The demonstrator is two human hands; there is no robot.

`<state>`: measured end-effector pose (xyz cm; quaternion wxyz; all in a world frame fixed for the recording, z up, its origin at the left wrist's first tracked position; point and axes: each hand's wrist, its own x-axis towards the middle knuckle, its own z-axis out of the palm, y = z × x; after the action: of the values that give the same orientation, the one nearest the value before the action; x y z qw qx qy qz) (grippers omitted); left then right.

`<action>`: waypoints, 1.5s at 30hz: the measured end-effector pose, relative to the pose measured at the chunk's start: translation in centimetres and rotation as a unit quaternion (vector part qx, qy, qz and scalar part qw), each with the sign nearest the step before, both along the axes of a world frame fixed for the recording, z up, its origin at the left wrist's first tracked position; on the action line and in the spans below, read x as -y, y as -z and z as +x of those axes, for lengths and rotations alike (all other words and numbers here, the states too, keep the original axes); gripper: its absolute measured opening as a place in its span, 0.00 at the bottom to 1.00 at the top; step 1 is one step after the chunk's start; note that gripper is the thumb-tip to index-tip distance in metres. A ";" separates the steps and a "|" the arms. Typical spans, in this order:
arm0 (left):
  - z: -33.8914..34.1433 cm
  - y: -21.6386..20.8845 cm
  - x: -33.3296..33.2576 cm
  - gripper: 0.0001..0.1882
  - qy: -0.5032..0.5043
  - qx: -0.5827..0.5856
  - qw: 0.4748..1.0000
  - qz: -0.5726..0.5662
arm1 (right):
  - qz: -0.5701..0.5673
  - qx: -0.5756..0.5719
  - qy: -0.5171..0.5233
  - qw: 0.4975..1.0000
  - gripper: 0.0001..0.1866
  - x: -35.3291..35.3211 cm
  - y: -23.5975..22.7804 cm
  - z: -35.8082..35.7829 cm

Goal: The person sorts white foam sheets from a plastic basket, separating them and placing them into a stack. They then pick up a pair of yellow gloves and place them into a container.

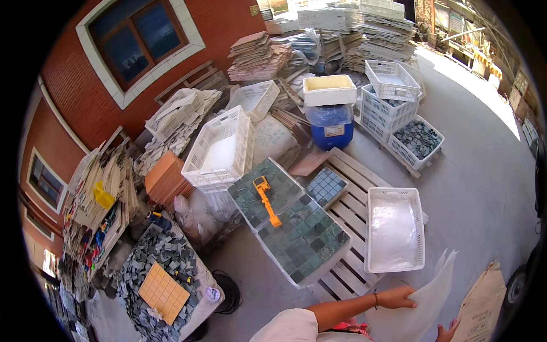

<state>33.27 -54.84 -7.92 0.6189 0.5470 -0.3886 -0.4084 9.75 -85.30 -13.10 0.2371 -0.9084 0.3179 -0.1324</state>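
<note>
My left hand [397, 297], with a dark bracelet at the wrist, is closed on the upper edge of a thin, translucent white sheet [424, 305]. The sheet hangs upright, its top corner curling upward. Low at the frame's edge, my right hand [448, 330] shows only in part, thumb and finger apart, between the sheet and a brown paper sack [481, 302]. A white plastic crate [421, 239] lined with clear film stands just beyond my left hand. Left of it, green stone tiles [305, 239] cover a slab, with an orange suction lifter [266, 200] on top.
A wooden pallet [350, 214] lies under the crate, with a small tile mosaic sheet [326, 187] on it. At left, a table holds loose dark tile pieces [137, 268] and an orange grid tray [164, 292]. Stacked crates [387, 114] and a blue drum [330, 128] stand farther back.
</note>
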 end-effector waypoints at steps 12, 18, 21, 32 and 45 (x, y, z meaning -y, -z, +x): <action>-4.2 -7.4 -2.5 0.22 -0.155 0.372 0.884 0.235 | 0.263 -0.101 -0.605 0.744 0.31 -0.7 -9.3 24.2; -9.5 -6.6 -4.8 0.20 -0.323 0.209 0.818 0.426 | 0.312 -0.045 -0.652 0.689 0.15 -6.5 -5.5 22.2; -12.6 -5.7 -6.6 0.19 -0.455 0.174 0.766 0.421 | 0.282 -0.019 -0.678 0.678 0.20 -10.2 -5.3 19.9; -15.9 -5.7 -16.1 0.34 -0.326 -0.032 0.917 0.226 | 0.300 -0.091 -0.618 0.721 0.16 -12.4 -6.4 18.5; -13.5 11.6 -9.8 0.48 -0.221 -0.316 0.886 -0.257 | 0.663 0.013 -0.220 0.715 0.21 -3.0 -5.9 10.3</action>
<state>19.79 -45.02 -19.50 0.9019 0.2825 -0.1333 -0.2982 20.09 -82.26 -7.19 0.8051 -0.5608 0.1127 0.1568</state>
